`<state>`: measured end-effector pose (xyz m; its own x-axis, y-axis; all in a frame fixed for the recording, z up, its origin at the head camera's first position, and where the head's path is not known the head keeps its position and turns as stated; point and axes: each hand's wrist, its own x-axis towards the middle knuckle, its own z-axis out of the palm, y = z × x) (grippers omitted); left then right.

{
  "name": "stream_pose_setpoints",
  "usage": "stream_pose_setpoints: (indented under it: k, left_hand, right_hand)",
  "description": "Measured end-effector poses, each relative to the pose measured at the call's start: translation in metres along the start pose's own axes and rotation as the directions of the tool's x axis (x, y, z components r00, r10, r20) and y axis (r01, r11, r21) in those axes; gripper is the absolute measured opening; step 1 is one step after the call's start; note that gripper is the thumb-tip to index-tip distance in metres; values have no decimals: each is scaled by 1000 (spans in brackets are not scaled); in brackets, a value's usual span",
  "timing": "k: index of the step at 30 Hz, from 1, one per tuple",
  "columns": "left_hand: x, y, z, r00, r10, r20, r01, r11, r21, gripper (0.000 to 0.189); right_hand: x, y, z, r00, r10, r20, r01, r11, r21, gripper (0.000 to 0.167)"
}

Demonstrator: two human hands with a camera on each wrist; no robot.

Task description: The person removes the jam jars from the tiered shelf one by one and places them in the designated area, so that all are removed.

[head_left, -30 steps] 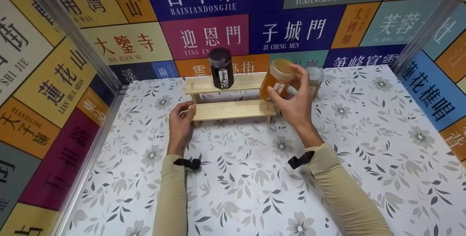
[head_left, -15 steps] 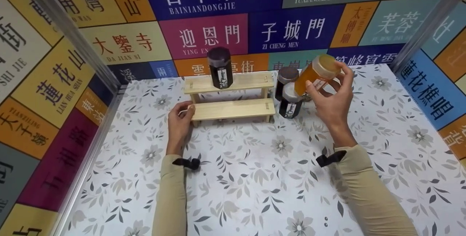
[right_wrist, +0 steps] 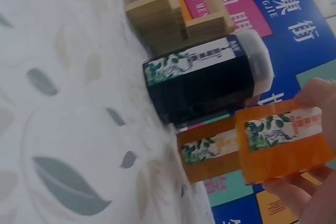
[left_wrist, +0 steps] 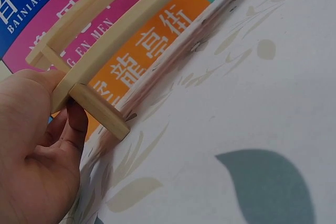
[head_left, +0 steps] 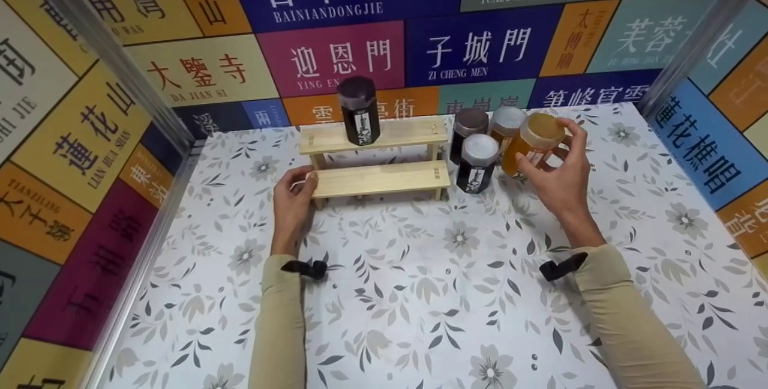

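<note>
My left hand [head_left: 292, 200] pinches the left end of the lower board of a two-step wooden rack [head_left: 378, 180]; the left wrist view shows thumb and fingers around that end, by the rack's leg [left_wrist: 100, 109]. My right hand [head_left: 564, 185] grips an orange jar [head_left: 517, 153] with a yellowish lid, tilted slightly, at the right of a group of jars. In the right wrist view this orange jar [right_wrist: 278, 140] seems just above the table, overlapping an amber jar behind it. A dark jar with a purple-black lid [head_left: 359, 111] stands on the rack's upper board.
Right of the rack stand a white-lidded dark jar [head_left: 477, 164], a dark-lidded jar [head_left: 468, 131] and an amber jar with a pale lid [head_left: 506, 125]. A flower-patterned cloth [head_left: 390, 293] covers the table. Walls with coloured, lettered panels [head_left: 336, 53] enclose its back and sides.
My right hand has carried the orange jar rightward from beside the rack, past the standing jars, and lowered it. My left hand keeps its hold on the rack.
</note>
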<state>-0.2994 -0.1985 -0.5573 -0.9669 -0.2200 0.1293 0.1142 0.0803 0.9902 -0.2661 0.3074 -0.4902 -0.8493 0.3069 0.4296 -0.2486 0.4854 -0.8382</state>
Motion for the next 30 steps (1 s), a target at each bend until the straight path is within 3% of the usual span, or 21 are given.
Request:
stream_pose_setpoints:
  k: [11,18,23,30]
  left_hand:
    - [0,0,0,1000,12,6,-12,1000,-1,34]
    - [3,-1,0,1000,-9,-6,9,1000,-10,35]
    - [2,-2,0,1000,13,-4,-13,1000,-7,36]
    - [1,1,0,1000,14,0,-14,1000,-15,33]
  right_hand:
    - [-8,16,10,980,83,183,-66,993,-101,94]
    - [-7,20,15,983,66,173,-49,994,-101,97]
    - [-7,20,14,982,66,177,-46,992,-116,96]
    - [-3,1,11,977,77,201,-48,988,-146,96]
